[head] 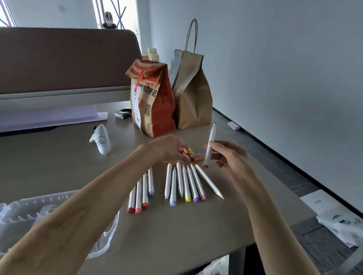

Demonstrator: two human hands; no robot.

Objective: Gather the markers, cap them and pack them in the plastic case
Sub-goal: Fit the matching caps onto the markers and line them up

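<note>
- Presently, step in hand: capping. Right hand [229,157] grips one white marker [209,146] upright above the bench [188,237], pink end down.
- Left hand [170,147]: fingers curled down over the loose caps [196,156]; whether it pinches one cannot be told.
- Method advised: match cap to the pink end, steady the barrel, press straight on until seated.
- Row of markers [187,182]: lying just beside the hands, some ends bare.
- Second cluster [142,191]: capped, nearer the case.
- Plastic case [13,221]: open, near left; no marker plainly seen in its visible slots; partly hidden by the forearm.
- Paper bags [150,103]: two, tops folded, contents unseen.
</note>
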